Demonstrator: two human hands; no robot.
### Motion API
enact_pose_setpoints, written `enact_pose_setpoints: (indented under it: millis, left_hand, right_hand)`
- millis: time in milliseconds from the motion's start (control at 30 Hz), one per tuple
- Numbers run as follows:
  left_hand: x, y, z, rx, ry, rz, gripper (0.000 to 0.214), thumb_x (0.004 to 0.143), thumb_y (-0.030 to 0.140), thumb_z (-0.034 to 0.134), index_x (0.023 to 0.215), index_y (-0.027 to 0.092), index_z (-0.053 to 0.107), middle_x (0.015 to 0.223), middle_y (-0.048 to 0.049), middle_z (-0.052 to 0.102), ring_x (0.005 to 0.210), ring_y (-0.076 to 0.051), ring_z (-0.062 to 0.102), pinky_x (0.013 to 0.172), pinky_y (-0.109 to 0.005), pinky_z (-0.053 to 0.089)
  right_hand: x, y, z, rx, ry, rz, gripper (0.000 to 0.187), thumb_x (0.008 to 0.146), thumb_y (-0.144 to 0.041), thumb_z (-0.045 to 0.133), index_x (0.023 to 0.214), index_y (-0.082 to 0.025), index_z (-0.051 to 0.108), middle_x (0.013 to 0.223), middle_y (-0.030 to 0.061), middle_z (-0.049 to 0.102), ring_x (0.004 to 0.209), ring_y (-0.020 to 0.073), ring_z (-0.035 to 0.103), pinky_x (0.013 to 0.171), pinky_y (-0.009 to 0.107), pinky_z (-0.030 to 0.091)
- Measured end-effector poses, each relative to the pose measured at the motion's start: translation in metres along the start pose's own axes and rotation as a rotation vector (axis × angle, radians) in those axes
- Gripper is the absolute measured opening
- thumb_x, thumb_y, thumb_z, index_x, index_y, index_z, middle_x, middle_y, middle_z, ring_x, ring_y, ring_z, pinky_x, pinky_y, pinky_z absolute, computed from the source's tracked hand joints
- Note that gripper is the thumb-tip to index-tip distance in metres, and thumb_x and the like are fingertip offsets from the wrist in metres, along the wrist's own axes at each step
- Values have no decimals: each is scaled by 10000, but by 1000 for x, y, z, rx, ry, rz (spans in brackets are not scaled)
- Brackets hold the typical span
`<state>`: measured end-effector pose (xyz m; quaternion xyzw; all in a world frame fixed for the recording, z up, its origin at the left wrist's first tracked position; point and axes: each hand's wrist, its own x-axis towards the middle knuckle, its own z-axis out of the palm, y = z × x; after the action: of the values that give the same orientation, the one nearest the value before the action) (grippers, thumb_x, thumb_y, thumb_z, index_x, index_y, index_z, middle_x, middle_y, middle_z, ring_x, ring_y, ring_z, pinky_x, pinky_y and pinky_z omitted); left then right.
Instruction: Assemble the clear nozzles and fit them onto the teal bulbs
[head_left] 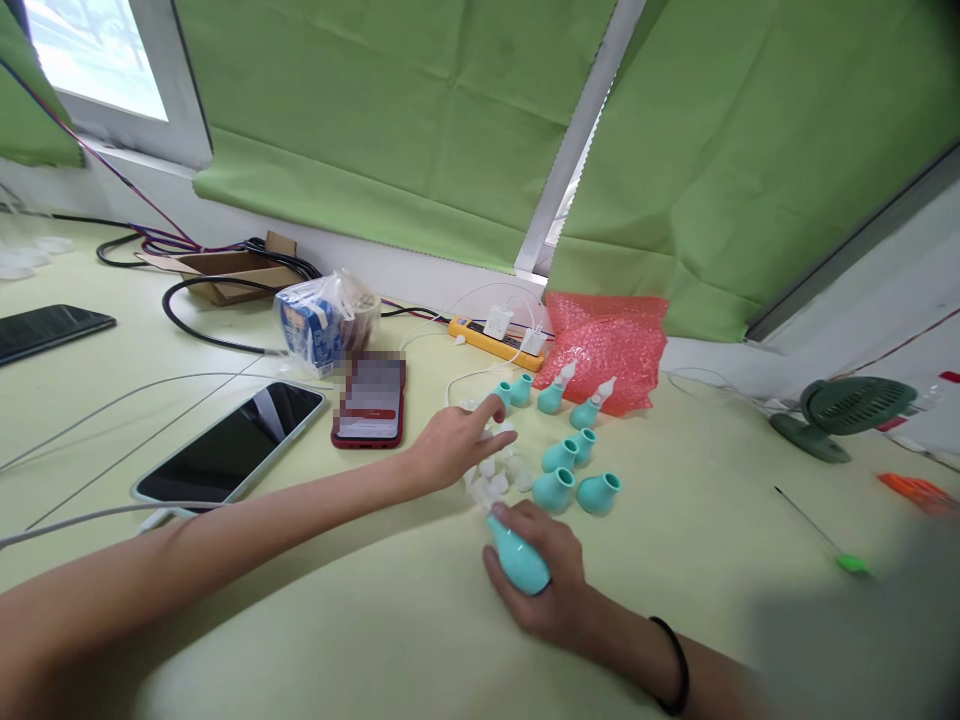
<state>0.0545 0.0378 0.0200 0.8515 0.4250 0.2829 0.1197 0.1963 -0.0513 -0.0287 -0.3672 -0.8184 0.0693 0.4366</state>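
Observation:
My right hand (pixel 546 580) is closed round a teal rubber bulb (pixel 517 560) lying on the pale yellow table (pixel 390 620). My left hand (pixel 454 440) reaches across the table, fingers bent down onto a small heap of white plastic tips (pixel 499 472). Just beyond stand several more teal bulbs (pixel 577 470); two at the back (pixel 574 398) carry white tips.
A red phone (pixel 370 402) and a larger dark phone (pixel 232 443) lie to the left, with white cables. Further back sit a bagged carton (pixel 322 322), a yellow power strip (pixel 495 340) and red bubble wrap (pixel 611 345). A green fan (pixel 844 412) stands at right.

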Motion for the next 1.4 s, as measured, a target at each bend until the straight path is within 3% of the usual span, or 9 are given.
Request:
enact_pose_setpoints:
  millis: [133,233,467,533,600,667,933,1167,1400]
  left_hand:
    - [6,-10,5,102,-75,74,259,817,417,355,928,205,453,677,4,561,601,-161,543,504,-222,346]
    - [5,-17,11,132,-113,106,232,802,349,403,980,212,462,907,-34,551,702,-171,558,575,-248,393]
    - [10,-19,-5,0,-92,199,255,758,157,405,978,155,533,931,-62,548,855,-166,515,745,-255,402]
    - [11,-14,-21,-25,-195,233,222,712,134,443,877,141,592,830,-43,586,762,-147,531,707,-238,405]
    - [10,-8,-37,-70,-461,315,245,679,130,469,870,168,618,744,-7,606,647,-118,531,609,-205,407]
    - [6,-3,-50,-43,-561,356,250,664,161,510,886,175,625,744,-5,614,656,-122,535,614,-209,402]
    - [-5,3,-52,178,-502,443,202,764,228,502,918,208,632,782,-48,611,807,-178,530,614,-241,371]
    - [-4,7,-39,303,-451,567,176,721,73,510,608,126,634,650,-67,593,722,-180,486,532,-239,345]
    - [-1,1,-40,105,-522,525,146,702,78,519,660,138,645,651,-47,614,708,-154,520,558,-219,373]
  right_hand:
    - [-1,-2,4,16,-187,31,476,698,-123,516,1138,-286,433,793,50,499,675,173,513,543,295,444]
    - [1,-3,3,82,-177,65,459,680,-136,538,1111,-279,472,852,57,478,710,168,515,592,298,456]
    - [7,0,-4,97,-136,18,418,685,-84,503,1066,-257,523,921,67,447,793,168,502,645,295,452]
    - [9,4,-5,88,-78,14,389,690,-44,467,1005,-252,560,943,67,440,839,170,496,676,299,445]
    - [12,8,-5,103,-27,25,372,681,-24,453,945,-248,589,940,60,444,835,165,500,682,297,439]
    - [12,11,-4,129,2,59,364,659,-21,457,900,-249,606,917,48,453,784,153,512,659,286,438]
    - [11,11,-2,211,-21,146,432,611,-33,464,974,-236,584,812,26,481,695,145,522,580,264,425]
    - [13,10,-3,183,-20,135,371,643,-56,484,971,-203,574,794,36,504,708,153,510,608,281,429]
    - [11,10,-1,152,-36,122,368,634,-51,474,952,-204,581,769,33,503,697,152,510,594,278,430]
